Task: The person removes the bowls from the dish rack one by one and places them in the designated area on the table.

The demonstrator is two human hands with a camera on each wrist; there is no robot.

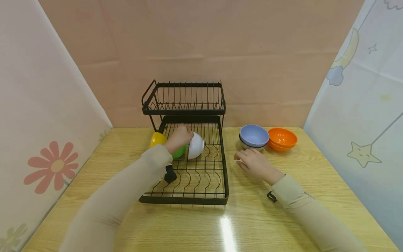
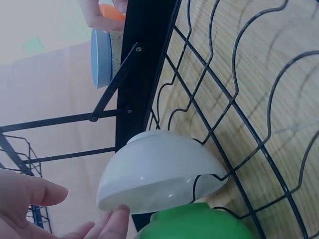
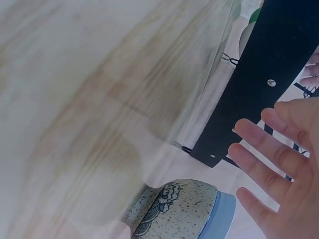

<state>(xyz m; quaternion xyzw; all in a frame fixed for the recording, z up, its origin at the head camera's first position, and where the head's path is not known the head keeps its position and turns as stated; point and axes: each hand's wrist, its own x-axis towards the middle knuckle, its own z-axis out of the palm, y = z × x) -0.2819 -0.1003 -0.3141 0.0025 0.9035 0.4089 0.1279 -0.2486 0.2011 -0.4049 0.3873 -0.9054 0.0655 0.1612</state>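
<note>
My left hand [image 1: 180,138] is over the lower tier of the black dish rack [image 1: 184,200], at the rim of a white bowl [image 1: 196,146] that stands on its side. In the left wrist view its thumb is apart from the fingers, and the fingertips touch or nearly touch the white bowl's rim. Next to that bowl sit a green bowl [image 2: 197,224] and a yellow bowl [image 1: 158,139], partly hidden by the hand. My right hand [image 1: 256,164] hovers right of the rack with loose fingers, holding nothing, in front of a blue bowl [image 1: 254,135] stacked on a speckled patterned bowl [image 3: 177,209].
Orange bowls [image 1: 283,138], stacked, stand right of the blue one on the wooden table [image 1: 252,224]. The rack's upper tier [image 1: 184,112] rises at the back, over the rear of the lower tier. Cloth walls [image 1: 201,42] enclose the back and sides.
</note>
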